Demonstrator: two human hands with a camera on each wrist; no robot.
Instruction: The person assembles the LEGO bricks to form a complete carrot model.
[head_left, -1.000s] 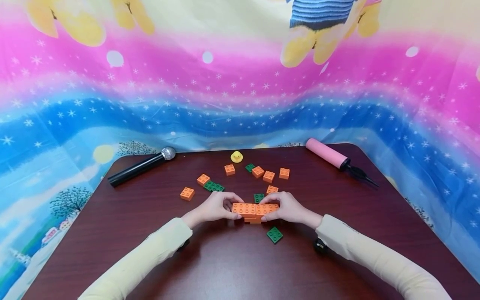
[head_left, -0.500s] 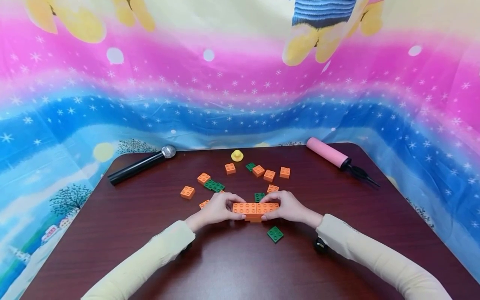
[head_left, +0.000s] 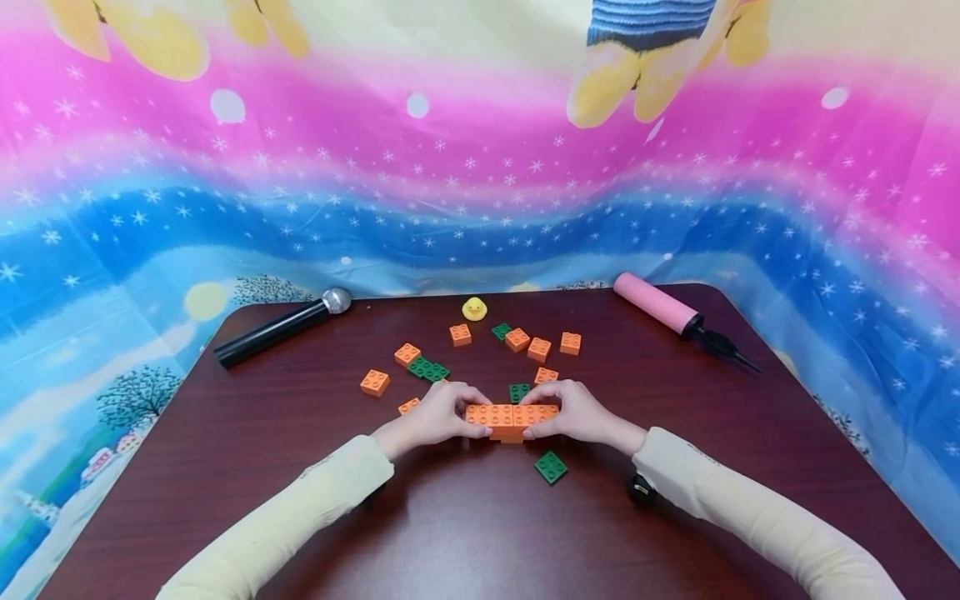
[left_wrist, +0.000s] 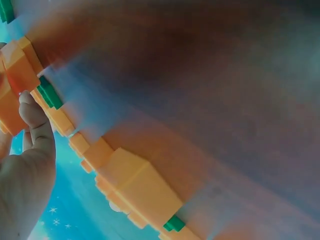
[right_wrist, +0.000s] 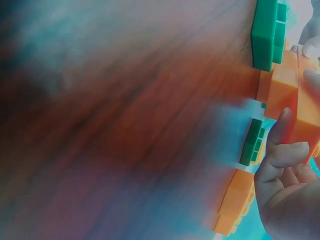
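Orange block stack, pinched from both ends: left hand and right hand each curl round it, thumb on the near face, fingers behind, opened only to its thickness. Change within the last second: left hand shifted inward along the stack, uncovering a loose orange block to its left. Judged: firmer grip, stack arrangement unaltered. Outward: green square nearer than the stack, yellow duck well beyond it.

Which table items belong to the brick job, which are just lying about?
In the job:
orange brick stack, gripped by left hand and right hand
loose orange bricks, green bricks (probably)

Just lying about, apparently:
microphone
yellow duck
pink pump
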